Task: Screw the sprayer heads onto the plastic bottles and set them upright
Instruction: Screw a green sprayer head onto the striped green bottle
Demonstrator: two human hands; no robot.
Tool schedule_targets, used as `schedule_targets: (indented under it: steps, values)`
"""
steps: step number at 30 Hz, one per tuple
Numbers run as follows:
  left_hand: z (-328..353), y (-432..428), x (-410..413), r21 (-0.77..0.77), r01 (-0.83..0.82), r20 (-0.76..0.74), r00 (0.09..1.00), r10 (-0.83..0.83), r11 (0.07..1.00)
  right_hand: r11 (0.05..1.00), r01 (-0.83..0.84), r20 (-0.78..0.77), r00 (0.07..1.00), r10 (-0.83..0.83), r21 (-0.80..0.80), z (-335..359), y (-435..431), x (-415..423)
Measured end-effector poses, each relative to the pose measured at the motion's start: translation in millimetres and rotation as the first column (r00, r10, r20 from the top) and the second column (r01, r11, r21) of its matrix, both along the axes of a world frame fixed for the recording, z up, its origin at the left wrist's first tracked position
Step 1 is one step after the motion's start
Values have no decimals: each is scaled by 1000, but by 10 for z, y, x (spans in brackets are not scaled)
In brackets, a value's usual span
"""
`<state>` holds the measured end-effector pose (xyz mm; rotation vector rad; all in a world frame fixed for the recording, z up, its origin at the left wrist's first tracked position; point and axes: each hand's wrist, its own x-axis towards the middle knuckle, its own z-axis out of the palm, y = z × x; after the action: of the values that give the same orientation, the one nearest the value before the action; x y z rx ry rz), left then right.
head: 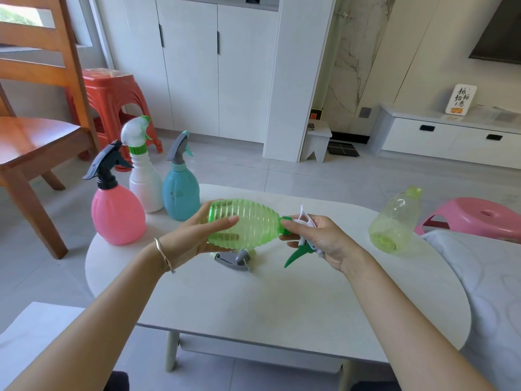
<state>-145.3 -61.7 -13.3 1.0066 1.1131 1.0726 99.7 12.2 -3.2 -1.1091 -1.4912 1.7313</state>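
My left hand (197, 235) grips a ribbed green bottle (248, 224) held sideways above the white table (253, 300), neck pointing right. My right hand (318, 241) holds a white and green sprayer head (303, 244) at the bottle's neck, its green trigger pointing down and left. A grey sprayer head (234, 259) lies loose on the table under the bottle. A pale yellow-green bottle (394, 221) without a head stands at the table's right edge. A pink bottle (117, 210), a white bottle (143, 182) and a blue bottle (180, 190) stand upright with heads on at the back left.
A wooden chair (33, 142) and a red stool (112, 91) stand to the left. A pink stool (476, 215) sits at the right beside a white cushion (493, 292). White cabinets line the far wall.
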Motion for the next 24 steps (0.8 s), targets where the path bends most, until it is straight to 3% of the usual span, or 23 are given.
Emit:
schedule_targets:
  steps: [3, 5, 8, 12, 16, 18, 21, 24]
  values:
    - [-6, -32, -11, 16, 6, -50, 999, -6, 1000, 1000, -22, 205, 979, 26, -19, 21, -41, -7]
    - [-2, -40, -19, -19, -9, -15, 1000, 9, 1000, 999, -47, 253, 966, 46, -2, 10, -55, -24]
    - [-10, -35, -23, -22, -18, -3, 1000, 18, 1000, 998, -44, 202, 979, 34, 47, -3, -51, -38]
    - [-31, -46, -36, 84, -31, -17, 999, 33, 996, 998, -42, 83, 996, 38, 55, 1, -24, -44]
    - [-17, -39, 3, 76, -82, 32, 996, 80, 994, 996, -77, 73, 995, 73, 42, 22, -14, -23]
    - [2, -18, 14, -7, -148, 111, 983, 148, 989, 991, -120, -91, 989, 115, -55, 89, 50, 44]
    - [21, -5, 30, -201, -181, 298, 925, 236, 963, 963, -170, -489, 871, 47, -211, 186, 139, 127]
    - [25, -24, 101, -376, -58, 422, 878, 226, 925, 955, -256, -539, 831, 138, -150, 179, 113, 86]
